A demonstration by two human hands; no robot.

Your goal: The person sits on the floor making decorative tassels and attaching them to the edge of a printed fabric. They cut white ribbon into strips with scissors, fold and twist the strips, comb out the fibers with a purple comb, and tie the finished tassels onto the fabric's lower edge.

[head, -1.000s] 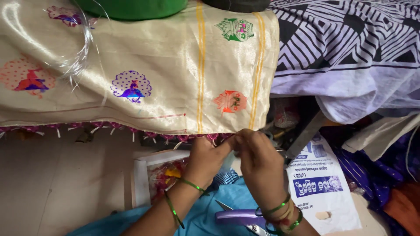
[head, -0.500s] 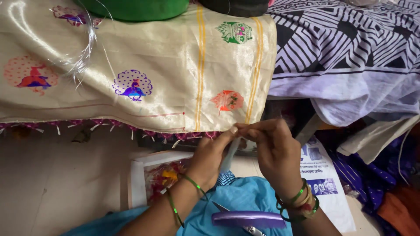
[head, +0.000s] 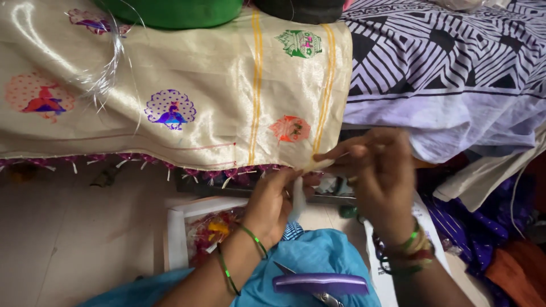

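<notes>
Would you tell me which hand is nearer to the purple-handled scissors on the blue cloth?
Left. The left hand is just above the purple-handled scissors; the right hand is higher, by the cream fabric's corner.

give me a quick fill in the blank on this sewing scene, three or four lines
1. The purple-handled scissors lie on the person's ____ clothing, in the lap.
2. Both the left hand and the right hand work at the ____ edge of the cream fabric.
3. The peacock motif on the cream fabric is mainly ____.
4. Right of the cream fabric lies a cloth patterned in black and ____.

Missing words: blue; fringed; purple; white
</notes>
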